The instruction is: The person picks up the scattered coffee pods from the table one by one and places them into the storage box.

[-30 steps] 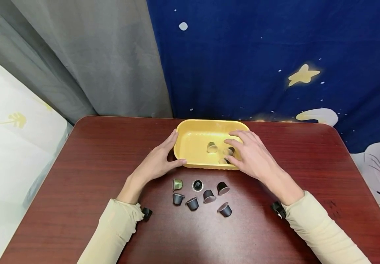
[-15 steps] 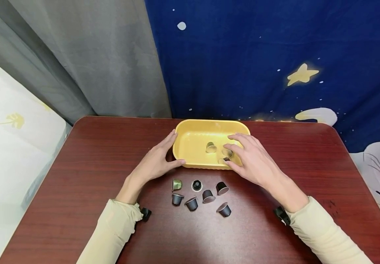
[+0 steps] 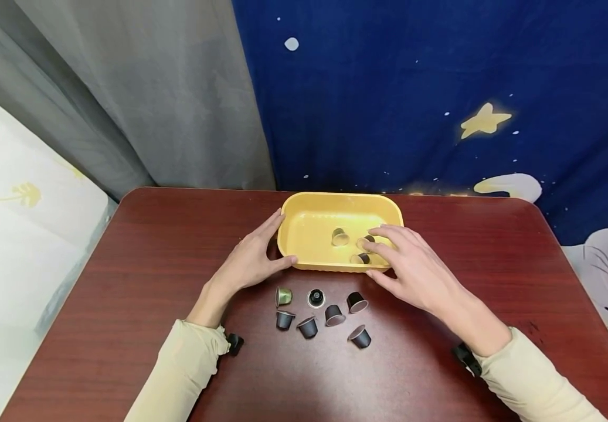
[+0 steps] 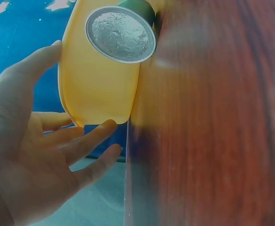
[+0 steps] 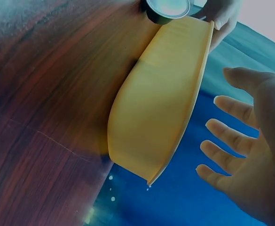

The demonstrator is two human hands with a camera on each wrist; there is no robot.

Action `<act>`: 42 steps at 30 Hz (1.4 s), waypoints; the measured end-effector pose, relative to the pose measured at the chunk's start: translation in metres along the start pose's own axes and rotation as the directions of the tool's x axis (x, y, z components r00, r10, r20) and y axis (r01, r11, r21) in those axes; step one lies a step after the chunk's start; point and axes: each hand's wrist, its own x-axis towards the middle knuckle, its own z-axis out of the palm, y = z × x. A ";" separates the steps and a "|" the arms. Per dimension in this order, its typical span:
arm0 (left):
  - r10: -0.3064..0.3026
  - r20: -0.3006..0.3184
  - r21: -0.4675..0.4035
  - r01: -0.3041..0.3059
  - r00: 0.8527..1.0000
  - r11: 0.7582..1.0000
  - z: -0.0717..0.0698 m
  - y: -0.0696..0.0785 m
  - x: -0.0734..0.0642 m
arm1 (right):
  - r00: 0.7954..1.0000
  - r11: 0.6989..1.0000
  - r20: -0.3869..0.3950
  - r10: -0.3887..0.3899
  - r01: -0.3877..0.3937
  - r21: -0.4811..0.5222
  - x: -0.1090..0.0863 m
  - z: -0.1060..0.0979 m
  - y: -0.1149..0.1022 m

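In the head view a yellow plastic tub (image 3: 309, 234) stands on the table, with three coffee capsules in its right half, one of them a gold-rimmed capsule (image 3: 340, 237). My left hand (image 3: 248, 261) rests against the tub's left end, thumb at the near rim and fingers extended along the side. Over the tub's right front corner is my right hand (image 3: 414, 266), fingers spread and nothing between them; the right wrist view shows its palm apart from the tub. Nearer me lie a green capsule (image 3: 284, 296) and several dark ones, including a capsule lying rightmost (image 3: 359, 337).
The reddish-brown wooden table (image 3: 177, 246) reaches its back edge just behind the tub. Beyond hang a grey curtain (image 3: 177, 105) and a blue star-patterned cloth (image 3: 362, 99).
My right hand has drawn back toward the right and nearer me, its thumb now outside the near rim. The left hand and the capsules stay put.
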 end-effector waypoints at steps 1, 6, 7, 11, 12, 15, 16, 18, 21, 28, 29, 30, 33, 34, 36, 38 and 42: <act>-0.005 0.005 0.003 0.005 1.000 1.000 0.000 0.001 0.000 | 1.000 1.000 0.000 -0.002 0.002 0.000 -0.001 0.000 0.000; -0.015 0.013 0.024 0.015 1.000 1.000 0.000 0.002 -0.001 | 1.000 1.000 0.009 0.000 0.000 0.006 -0.004 -0.002 -0.002; -0.015 0.011 0.025 0.015 1.000 1.000 0.000 0.002 -0.001 | 1.000 1.000 0.010 0.000 0.000 0.009 -0.005 -0.002 -0.003; -0.010 -0.002 0.028 0.010 1.000 1.000 -0.001 0.003 0.000 | 1.000 0.999 0.006 -0.019 0.019 0.035 -0.007 -0.004 -0.005; -0.008 -0.005 0.028 0.008 1.000 1.000 -0.001 0.003 0.000 | 1.000 0.999 0.002 -0.028 0.028 0.043 -0.007 -0.005 -0.005; -0.007 -0.006 0.028 0.007 1.000 1.000 -0.002 0.003 0.001 | 0.999 0.997 -0.008 -0.053 0.054 0.061 -0.008 -0.008 -0.006; -0.009 -0.003 0.027 0.009 1.000 1.000 -0.002 0.003 0.001 | 0.998 0.996 -0.005 -0.056 0.057 0.063 -0.008 -0.009 -0.007; -0.011 0.001 0.026 0.011 1.000 1.000 -0.002 0.003 0.001 | 0.998 0.996 -0.001 -0.063 0.063 0.064 -0.009 -0.011 -0.008; -0.012 0.007 0.024 0.012 1.000 1.000 -0.002 0.003 0.000 | 0.998 0.996 0.033 -0.053 0.051 0.069 -0.012 -0.013 -0.012; 0.001 0.016 0.010 -0.001 1.000 1.000 0.001 0.001 -0.001 | 0.997 0.994 0.055 -0.053 0.048 0.097 -0.022 -0.011 -0.017; 0.002 0.017 0.010 -0.002 1.000 1.000 0.001 0.001 -0.001 | 0.997 0.993 0.051 -0.063 0.057 0.102 -0.023 -0.010 -0.018; 0.002 0.018 0.011 -0.002 1.000 1.000 0.001 0.001 -0.001 | 0.996 0.992 0.050 -0.071 0.065 0.105 -0.025 -0.009 -0.019; 0.005 0.019 0.013 -0.005 1.000 1.000 0.002 0.000 -0.001 | 0.995 0.990 0.052 -0.089 0.083 0.112 -0.029 -0.006 -0.021; 0.007 0.019 0.014 -0.007 1.000 1.000 0.002 0.000 0.000 | 0.994 0.990 0.052 -0.093 0.086 0.115 -0.030 -0.005 -0.022; 0.009 0.018 0.015 -0.009 1.000 1.000 0.001 0.000 0.000 | 0.994 0.989 0.059 -0.095 0.088 0.119 -0.032 -0.004 -0.023; 0.009 0.017 0.015 -0.009 1.000 1.000 0.001 0.000 -0.001 | 0.994 0.989 0.064 -0.093 0.085 0.120 -0.033 -0.003 -0.025; 0.015 0.014 0.014 -0.015 1.000 1.000 0.001 0.000 -0.001 | 0.993 0.990 0.073 -0.095 0.086 0.113 -0.035 -0.002 -0.027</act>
